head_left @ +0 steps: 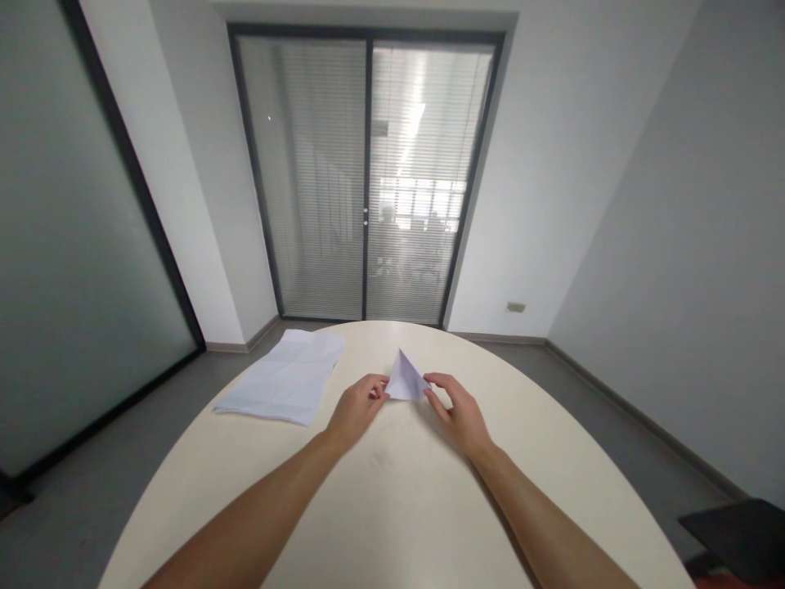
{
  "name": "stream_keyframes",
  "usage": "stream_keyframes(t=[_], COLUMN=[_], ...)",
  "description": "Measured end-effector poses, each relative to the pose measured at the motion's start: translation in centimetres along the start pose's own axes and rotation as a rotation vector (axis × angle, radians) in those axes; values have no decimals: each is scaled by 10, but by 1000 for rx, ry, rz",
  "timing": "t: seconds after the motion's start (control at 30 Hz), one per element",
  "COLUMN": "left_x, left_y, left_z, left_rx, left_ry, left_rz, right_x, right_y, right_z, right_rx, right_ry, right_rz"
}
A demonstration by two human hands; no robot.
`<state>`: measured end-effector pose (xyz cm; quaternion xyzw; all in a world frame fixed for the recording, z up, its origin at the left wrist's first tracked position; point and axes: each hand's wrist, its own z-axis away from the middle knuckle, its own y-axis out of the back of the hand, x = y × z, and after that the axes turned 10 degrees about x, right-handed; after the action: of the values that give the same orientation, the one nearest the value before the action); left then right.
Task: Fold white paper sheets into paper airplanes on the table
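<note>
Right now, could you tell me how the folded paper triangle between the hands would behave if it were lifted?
The folded paper triangle is probably very light and, being folded, somewhat stiffer than the flat sheet. Pinched at its corners by the left hand and right hand, it may crumple easily.

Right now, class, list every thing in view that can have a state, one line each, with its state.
paper triangle: folded, held at two corners.
left hand: pinching the triangle's left corner.
right hand: pinching its right corner.
loose sheets: unfolded, creased, flat on the table.
sliding doors: shut, blinds down.
</note>
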<state>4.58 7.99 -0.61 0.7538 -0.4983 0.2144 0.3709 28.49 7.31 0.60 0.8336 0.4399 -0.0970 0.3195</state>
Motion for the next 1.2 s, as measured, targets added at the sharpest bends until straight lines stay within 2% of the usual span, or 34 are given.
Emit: stream_keyframes(t=[0.3, 0.53, 0.8, 0.9, 1.03, 1.2], left_x=[9, 4, 7, 8, 5, -1], left_y=[2, 1, 2, 2, 1, -2], left_z=[4, 6, 5, 4, 5, 8], left_rx=[-138, -211, -164, -137, -229, -286], left_ry=[76, 55, 29, -18, -140, -133], left_rz=[4, -82, -295, -335, -269, -279], right_x=[-4, -7, -8, -11, -17, -16], right_y=[1, 1, 0, 0, 1, 0], right_z=[-1, 1, 3, 2, 1, 1], right_rx=[-103, -270, -338, -394, -449, -441], right_ry=[15, -2, -51, -63, -80, -103], right_rz=[14, -11, -5, -21, -37, -72])
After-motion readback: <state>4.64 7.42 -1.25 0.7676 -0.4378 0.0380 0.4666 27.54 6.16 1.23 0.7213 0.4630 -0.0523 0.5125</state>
